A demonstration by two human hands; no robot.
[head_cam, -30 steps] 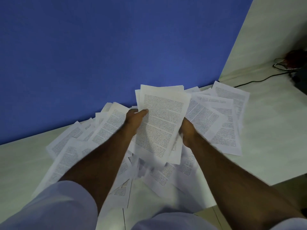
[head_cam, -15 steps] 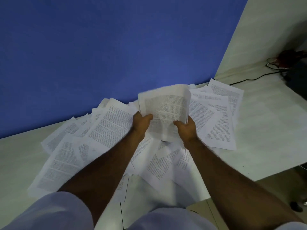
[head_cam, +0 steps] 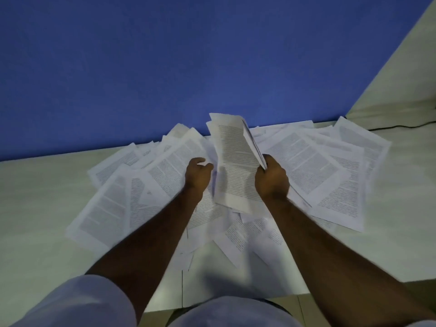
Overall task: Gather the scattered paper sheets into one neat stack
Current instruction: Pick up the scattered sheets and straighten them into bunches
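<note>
Fingers (head_cam: 264, 161) of right hand (head_cam: 271, 182) clamp upright sheaf (head_cam: 233, 161).

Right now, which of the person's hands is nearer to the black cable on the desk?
The right. The right hand, gripping the bundle of sheets, is on the same side as the black cable at the far right. The left hand is across the bundle, farther away.

Matt printed paper sheets (head_cam: 306, 161)
</note>
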